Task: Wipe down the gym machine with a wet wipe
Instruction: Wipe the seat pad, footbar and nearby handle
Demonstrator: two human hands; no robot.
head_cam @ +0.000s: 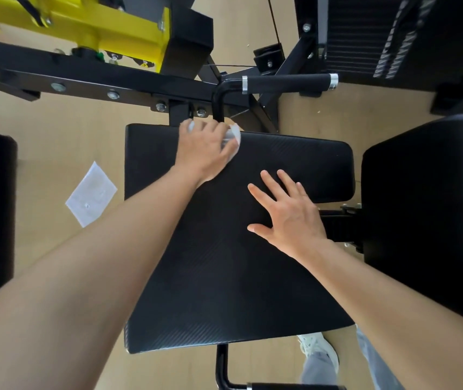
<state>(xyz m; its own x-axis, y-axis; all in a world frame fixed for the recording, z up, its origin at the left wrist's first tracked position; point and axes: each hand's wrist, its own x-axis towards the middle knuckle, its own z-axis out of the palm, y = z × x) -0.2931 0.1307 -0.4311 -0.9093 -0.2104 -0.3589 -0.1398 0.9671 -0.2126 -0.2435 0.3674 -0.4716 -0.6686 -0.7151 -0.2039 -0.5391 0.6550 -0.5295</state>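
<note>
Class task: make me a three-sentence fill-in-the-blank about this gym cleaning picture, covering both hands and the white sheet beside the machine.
1. The wet wipe is gripped by the ____ hand.
2. The right hand lies flat on the black seat pad, holding ____.
3. The white sheet lies on the wooden ____.
Missing words: left (the left hand); nothing; floor.
</note>
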